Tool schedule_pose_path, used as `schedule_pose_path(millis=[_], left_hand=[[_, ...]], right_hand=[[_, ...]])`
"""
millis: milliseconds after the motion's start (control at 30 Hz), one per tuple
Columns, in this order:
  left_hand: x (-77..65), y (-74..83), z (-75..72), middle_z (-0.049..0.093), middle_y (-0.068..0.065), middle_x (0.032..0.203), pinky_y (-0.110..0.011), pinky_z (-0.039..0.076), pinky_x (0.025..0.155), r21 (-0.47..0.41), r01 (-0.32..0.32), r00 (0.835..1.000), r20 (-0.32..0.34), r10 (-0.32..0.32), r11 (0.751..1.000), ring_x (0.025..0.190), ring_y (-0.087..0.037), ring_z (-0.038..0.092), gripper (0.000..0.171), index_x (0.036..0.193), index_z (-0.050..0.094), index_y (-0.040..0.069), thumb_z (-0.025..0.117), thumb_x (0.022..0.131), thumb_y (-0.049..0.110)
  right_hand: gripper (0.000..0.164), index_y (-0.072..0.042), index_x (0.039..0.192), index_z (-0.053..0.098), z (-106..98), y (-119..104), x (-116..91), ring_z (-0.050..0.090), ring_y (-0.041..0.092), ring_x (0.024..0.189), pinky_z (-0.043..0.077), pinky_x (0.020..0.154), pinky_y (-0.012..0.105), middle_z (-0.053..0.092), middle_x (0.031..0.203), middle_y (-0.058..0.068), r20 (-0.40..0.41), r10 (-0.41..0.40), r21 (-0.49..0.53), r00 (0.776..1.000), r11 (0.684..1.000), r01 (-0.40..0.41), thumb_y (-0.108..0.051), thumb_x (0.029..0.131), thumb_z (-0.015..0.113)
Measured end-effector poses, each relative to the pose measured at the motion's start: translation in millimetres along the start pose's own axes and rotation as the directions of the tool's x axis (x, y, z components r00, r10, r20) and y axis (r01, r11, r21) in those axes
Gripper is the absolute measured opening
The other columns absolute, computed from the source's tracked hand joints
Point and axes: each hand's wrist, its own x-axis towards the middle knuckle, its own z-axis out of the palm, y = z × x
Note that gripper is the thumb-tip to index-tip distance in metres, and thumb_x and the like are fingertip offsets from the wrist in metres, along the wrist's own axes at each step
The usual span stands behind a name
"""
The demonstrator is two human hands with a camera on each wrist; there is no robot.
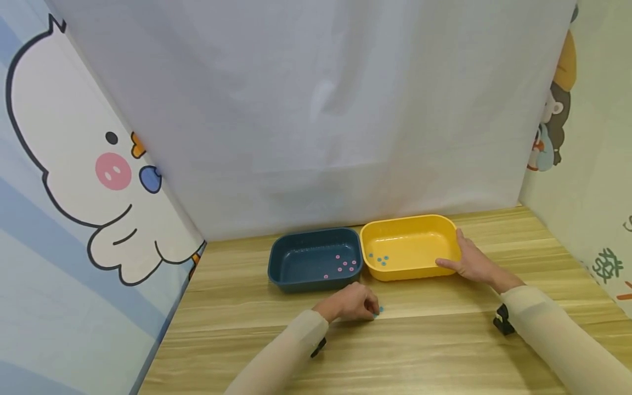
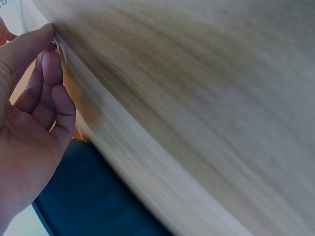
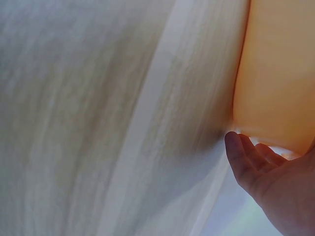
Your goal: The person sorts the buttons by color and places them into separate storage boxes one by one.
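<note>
In the head view my left hand point(image 1: 351, 303) is low over the table in front of the dark blue basin point(image 1: 306, 286), fingers curled and thumb tip meeting the index finger. A small blue disc point(image 1: 375, 315) shows right at those fingertips, mostly hidden by them; another blue disc point(image 1: 382, 309) lies just beyond. My right hand point(image 1: 475, 262) holds the right end of the yellow basin point(image 1: 412, 273), thumb over the near rim and fingers along the end wall. Several small pink discs point(image 1: 344, 263) lie in the dark blue basin, and several blue discs point(image 1: 383, 264) in the yellow one.
Both basins stand side by side on a wood-grain table point(image 1: 424, 340), near a white cloth point(image 1: 296, 120) hung behind. A printed panel point(image 1: 64, 181) borders the left side and another pale panel point(image 1: 587, 181) the right.
</note>
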Motion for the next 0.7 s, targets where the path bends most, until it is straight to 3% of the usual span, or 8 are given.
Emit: schedule_pose_path(millis=[700], left_hand=[[-2.1, 0.9, 1.3, 0.059, 0.014, 0.073, -0.009, 0.042, 0.063, -0.003, 0.010, 1.000, 0.000, -0.010, 1.000, 0.066, 0.004, 0.050, 0.004, 0.082, 0.070, 0.014, 0.074, 0.083, 0.013]], right_hand=[[0.112, 0.016, 0.140, -0.015, 0.0, -3.2, -0.4, 0.011, 0.059, 0.129, 0.013, 0.103, 0.064, 0.003, 0.141, 0.047, -0.001, -0.006, 0.004, 1.000, 1.000, 0.006, -0.041, 0.088, 0.065]])
